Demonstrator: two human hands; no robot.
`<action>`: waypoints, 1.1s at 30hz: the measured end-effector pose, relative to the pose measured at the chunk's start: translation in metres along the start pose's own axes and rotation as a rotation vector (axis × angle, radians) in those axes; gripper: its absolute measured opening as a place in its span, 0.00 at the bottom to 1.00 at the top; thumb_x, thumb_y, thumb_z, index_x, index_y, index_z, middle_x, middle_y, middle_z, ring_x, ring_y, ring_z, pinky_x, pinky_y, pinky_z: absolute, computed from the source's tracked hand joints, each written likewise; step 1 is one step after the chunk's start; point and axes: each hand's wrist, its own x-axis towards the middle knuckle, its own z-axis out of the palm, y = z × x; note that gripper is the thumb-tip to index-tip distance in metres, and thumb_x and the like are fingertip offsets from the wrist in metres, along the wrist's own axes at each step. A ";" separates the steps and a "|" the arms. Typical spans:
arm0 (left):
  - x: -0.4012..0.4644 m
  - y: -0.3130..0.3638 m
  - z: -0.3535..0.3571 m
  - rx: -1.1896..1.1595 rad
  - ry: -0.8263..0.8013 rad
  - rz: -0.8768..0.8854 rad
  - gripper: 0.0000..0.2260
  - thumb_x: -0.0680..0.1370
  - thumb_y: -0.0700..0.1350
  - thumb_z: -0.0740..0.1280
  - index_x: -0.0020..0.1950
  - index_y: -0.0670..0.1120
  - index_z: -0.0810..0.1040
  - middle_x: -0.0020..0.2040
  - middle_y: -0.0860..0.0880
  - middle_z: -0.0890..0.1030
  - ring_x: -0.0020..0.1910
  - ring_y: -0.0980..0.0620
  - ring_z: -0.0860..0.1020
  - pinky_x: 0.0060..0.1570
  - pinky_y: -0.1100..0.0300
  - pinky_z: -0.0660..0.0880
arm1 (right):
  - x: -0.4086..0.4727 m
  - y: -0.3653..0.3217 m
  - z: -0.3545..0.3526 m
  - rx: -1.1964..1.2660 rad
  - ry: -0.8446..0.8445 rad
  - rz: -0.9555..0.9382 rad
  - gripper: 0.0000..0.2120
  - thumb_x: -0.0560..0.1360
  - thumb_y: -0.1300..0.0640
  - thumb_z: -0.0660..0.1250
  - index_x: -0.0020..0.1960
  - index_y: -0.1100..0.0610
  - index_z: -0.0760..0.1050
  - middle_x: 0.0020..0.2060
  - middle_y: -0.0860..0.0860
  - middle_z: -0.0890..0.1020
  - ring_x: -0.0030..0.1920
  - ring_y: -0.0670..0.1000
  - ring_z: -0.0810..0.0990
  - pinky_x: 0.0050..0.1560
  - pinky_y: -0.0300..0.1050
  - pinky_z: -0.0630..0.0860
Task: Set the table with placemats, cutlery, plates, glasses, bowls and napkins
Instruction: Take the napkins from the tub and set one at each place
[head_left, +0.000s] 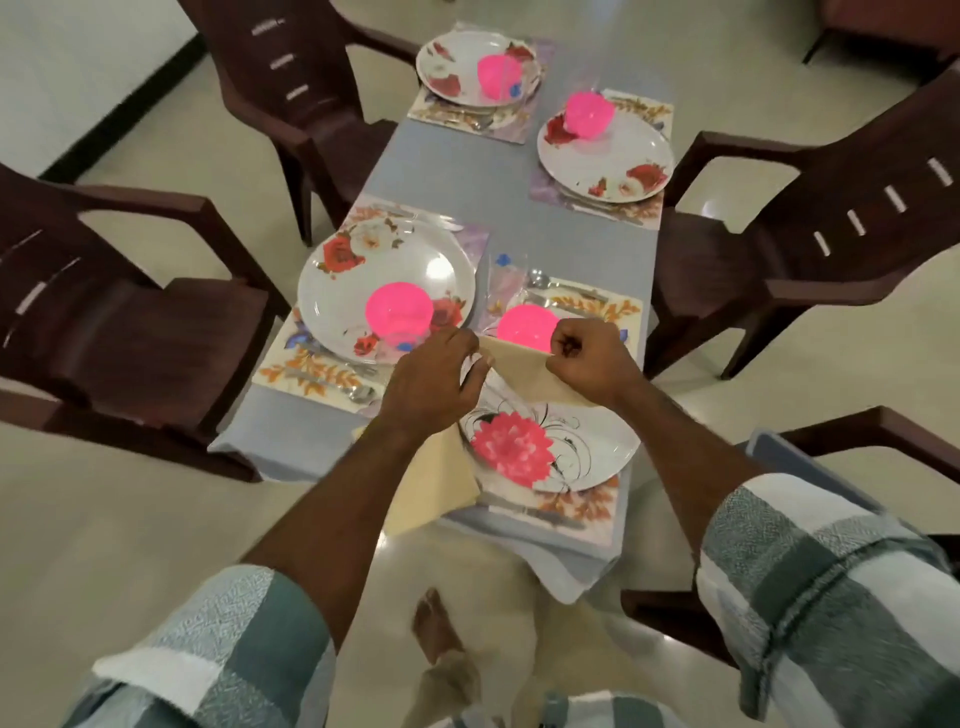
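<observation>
A cream napkin (524, 370) is stretched between both hands above the near plate (597, 447), which has a pink flower print. My left hand (436, 376) pinches the napkin's left edge and my right hand (589, 358) pinches its right edge. A second cream napkin (436, 488) lies on the table edge left of that plate. A pink bowl (524, 325) stands just beyond my hands, partly hidden by them. A clear glass (506, 288) stands behind it, with cutlery (550, 291) on the placemat (592, 506).
Three further settings lie on the blue-grey table (467, 171), each a floral plate (384, 280) with a pink bowl (397, 312) on a placemat. Dark brown plastic chairs (130, 332) stand at both long sides and at the near right corner. My bare foot (436, 623) is on the tiled floor.
</observation>
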 end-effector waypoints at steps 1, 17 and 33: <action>0.012 0.005 0.004 -0.010 0.001 0.010 0.10 0.81 0.51 0.64 0.51 0.44 0.77 0.46 0.49 0.79 0.43 0.47 0.79 0.38 0.52 0.76 | 0.006 0.007 -0.009 0.003 0.020 0.012 0.08 0.66 0.66 0.70 0.33 0.56 0.74 0.29 0.47 0.76 0.29 0.42 0.70 0.36 0.39 0.69; 0.225 0.001 0.074 0.263 0.050 0.053 0.09 0.79 0.49 0.65 0.47 0.44 0.79 0.44 0.46 0.78 0.45 0.42 0.77 0.43 0.49 0.71 | 0.208 0.127 -0.088 -0.212 0.050 -0.082 0.04 0.68 0.61 0.68 0.42 0.55 0.77 0.38 0.51 0.79 0.40 0.54 0.77 0.40 0.49 0.76; 0.291 0.012 0.160 0.793 -0.837 0.014 0.13 0.78 0.50 0.66 0.61 0.52 0.80 0.61 0.51 0.80 0.68 0.48 0.68 0.70 0.34 0.52 | 0.234 0.202 -0.050 -0.598 -0.284 -0.143 0.17 0.76 0.54 0.66 0.65 0.48 0.79 0.60 0.51 0.79 0.62 0.56 0.74 0.58 0.55 0.65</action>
